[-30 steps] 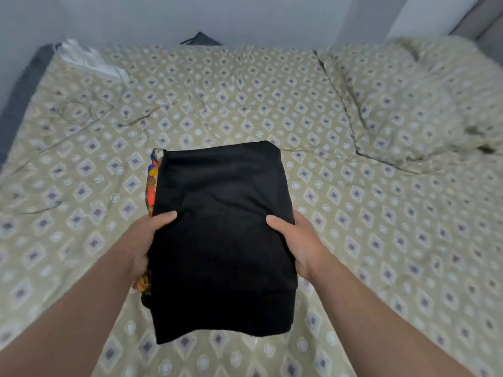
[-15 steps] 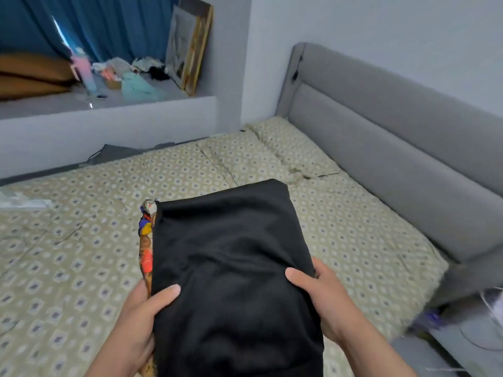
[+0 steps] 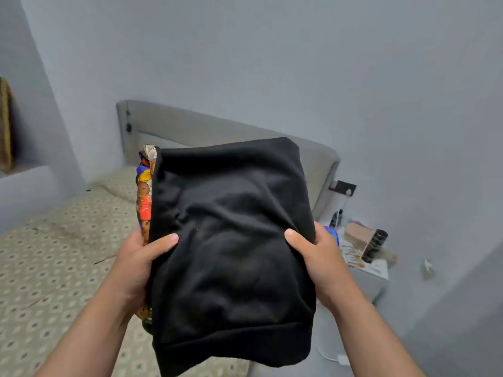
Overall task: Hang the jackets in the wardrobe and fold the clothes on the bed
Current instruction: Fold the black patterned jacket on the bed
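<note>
A stack of folded clothes hangs in the air in front of me, above the bed's right edge. Its top piece is a folded black garment. Under it a colourful patterned garment shows along the left side. My left hand grips the stack's left edge with the thumb on top. My right hand grips the right edge the same way. The fingers under the stack are hidden.
The bed with a patterned cream sheet lies lower left, its grey headboard behind the stack. A white bedside table at the right carries a dark cylinder, a cardboard box and small items. Grey walls surround.
The stack has been lifted off the bed and carried to the right. My view has swung from the mattress toward the headboard and bedside table. Both hands keep the same grip.
</note>
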